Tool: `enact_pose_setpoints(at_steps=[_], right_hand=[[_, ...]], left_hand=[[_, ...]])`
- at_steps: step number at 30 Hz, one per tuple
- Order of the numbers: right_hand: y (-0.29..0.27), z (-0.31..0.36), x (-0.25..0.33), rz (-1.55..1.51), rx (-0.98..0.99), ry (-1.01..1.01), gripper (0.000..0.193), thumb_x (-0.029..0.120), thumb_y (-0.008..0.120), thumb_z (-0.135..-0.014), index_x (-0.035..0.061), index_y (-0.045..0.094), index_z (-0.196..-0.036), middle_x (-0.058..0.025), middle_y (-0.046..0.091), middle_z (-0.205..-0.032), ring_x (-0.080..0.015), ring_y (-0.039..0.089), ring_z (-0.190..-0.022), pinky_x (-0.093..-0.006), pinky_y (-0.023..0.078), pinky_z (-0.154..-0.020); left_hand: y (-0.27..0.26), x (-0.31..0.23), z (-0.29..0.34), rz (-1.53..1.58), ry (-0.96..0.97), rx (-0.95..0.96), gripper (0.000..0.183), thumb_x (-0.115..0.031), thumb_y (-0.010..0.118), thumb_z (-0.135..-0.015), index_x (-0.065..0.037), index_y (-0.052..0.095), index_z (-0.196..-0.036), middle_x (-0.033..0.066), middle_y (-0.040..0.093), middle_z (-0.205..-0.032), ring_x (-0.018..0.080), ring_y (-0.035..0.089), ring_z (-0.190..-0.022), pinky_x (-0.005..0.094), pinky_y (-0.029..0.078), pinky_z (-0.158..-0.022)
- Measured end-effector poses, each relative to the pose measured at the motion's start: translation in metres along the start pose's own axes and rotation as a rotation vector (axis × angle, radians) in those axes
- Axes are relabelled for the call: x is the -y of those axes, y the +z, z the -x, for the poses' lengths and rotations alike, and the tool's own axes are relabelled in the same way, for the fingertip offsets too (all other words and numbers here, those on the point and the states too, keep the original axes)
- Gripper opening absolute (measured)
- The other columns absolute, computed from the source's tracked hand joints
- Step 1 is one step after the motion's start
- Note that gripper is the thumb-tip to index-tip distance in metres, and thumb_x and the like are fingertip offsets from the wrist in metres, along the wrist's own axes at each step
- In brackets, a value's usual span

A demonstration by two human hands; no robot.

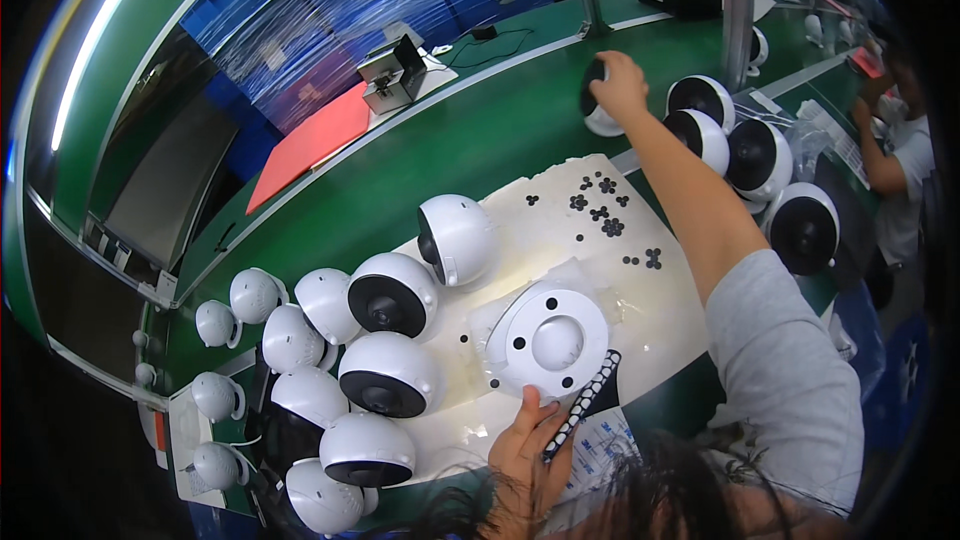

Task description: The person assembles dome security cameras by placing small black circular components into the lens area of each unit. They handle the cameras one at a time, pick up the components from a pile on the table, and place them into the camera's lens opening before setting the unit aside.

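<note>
My right hand (pixel 622 88) reaches out to the far side of the bench, its fingers closed on a white and black round camera housing (pixel 603 122). Close to me, my left hand (pixel 528 448) grips a black strip with rows of white round spots (pixel 592 388). Just beyond that hand lies a white round base (pixel 515 322) with a domed centre and several black round pads on it. Clear plastic film (pixel 600 300) spreads around the base. Both rest on a cream sheet (pixel 660 325). Small black round pads (pixel 612 228) lie in clusters at its far right.
White round housings with black fronts (pixel 385 375) crowd the left side. More housings (pixel 760 155) stand at the right, near a metal post (pixel 738 20). A red board (pixel 310 145) and metal box (pixel 392 80) lie beyond. Another person (pixel 900 160) sits at far right.
</note>
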State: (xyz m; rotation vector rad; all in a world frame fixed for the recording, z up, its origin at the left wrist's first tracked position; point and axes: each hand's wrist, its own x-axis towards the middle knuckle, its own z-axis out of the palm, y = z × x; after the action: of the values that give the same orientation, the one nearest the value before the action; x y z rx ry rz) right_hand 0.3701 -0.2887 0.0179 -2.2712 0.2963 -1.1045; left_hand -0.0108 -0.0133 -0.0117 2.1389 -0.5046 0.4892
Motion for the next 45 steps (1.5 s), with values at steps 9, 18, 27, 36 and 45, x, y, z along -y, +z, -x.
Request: enact_pose_setpoints(at_steps=[9, 18, 27, 36, 45], right_hand=[[-0.046, 0.05, 0.04, -0.457, 0.208, -0.232, 0.048, 0.013, 0.062, -0.061, 0.0027, 0.056, -0.107, -0.0132, 0.051, -0.115, -0.0284, 0.047, -0.108, -0.0322, 0.037, -0.093], [-0.168, 0.071, 0.066, -0.371, -0.019, -0.754, 0.046, 0.006, 0.061, -0.064, 0.0046, 0.053, -0.11, -0.0098, 0.049, -0.117, -0.0302, 0.038, -0.117, -0.0414, 0.027, -0.098], [-0.264, 0.108, 0.037, -0.872, 0.386, -0.183, 0.051, 0.003, 0.063, -0.065, 0.0016, 0.051, -0.115, -0.0116, 0.051, -0.115, -0.0204, 0.047, -0.109, -0.0298, 0.036, -0.093], [-0.274, 0.152, -0.029, -0.342, 0.348, -0.362, 0.033, 0.001, 0.056, -0.068, 0.0061, 0.06, -0.1, -0.012, 0.054, -0.11, -0.0278, 0.044, -0.113, -0.0374, 0.033, -0.094], [-0.263, 0.186, 0.022, -0.511, 0.453, -0.621, 0.03, 0.01, 0.058, -0.074, 0.0107, 0.056, -0.104, -0.005, 0.055, -0.107, -0.0243, 0.048, -0.105, -0.0384, 0.034, -0.089]], left_hand=[[0.004, 0.0, -0.001, 0.031, -0.074, -0.006, 0.02, 0.001, 0.066, -0.069, 0.003, 0.059, -0.088, 0.0292, 0.043, -0.121, 0.0246, 0.063, -0.079, 0.0283, 0.049, -0.07], [0.004, -0.017, -0.002, 0.043, -0.149, -0.103, 0.021, 0.001, 0.064, -0.069, 0.004, 0.061, -0.09, 0.026, 0.044, -0.123, 0.0262, 0.059, -0.087, 0.0286, 0.047, -0.074], [0.004, -0.016, 0.001, 0.041, -0.187, -0.15, 0.015, 0.002, 0.063, -0.069, 0.004, 0.059, -0.083, 0.0277, 0.041, -0.125, 0.0257, 0.054, -0.1, 0.0263, 0.042, -0.078], [0.003, -0.013, 0.001, -0.013, -0.205, -0.075, 0.017, -0.01, 0.064, -0.073, 0.001, 0.063, -0.086, 0.0318, 0.04, -0.123, 0.0311, 0.052, -0.104, 0.0306, 0.04, -0.086], [0.011, 0.005, 0.005, 0.197, -0.28, -0.159, 0.021, -0.009, 0.067, -0.067, -0.002, 0.065, -0.087, 0.0227, 0.043, -0.126, 0.0302, 0.052, -0.106, 0.0324, 0.039, -0.088]])
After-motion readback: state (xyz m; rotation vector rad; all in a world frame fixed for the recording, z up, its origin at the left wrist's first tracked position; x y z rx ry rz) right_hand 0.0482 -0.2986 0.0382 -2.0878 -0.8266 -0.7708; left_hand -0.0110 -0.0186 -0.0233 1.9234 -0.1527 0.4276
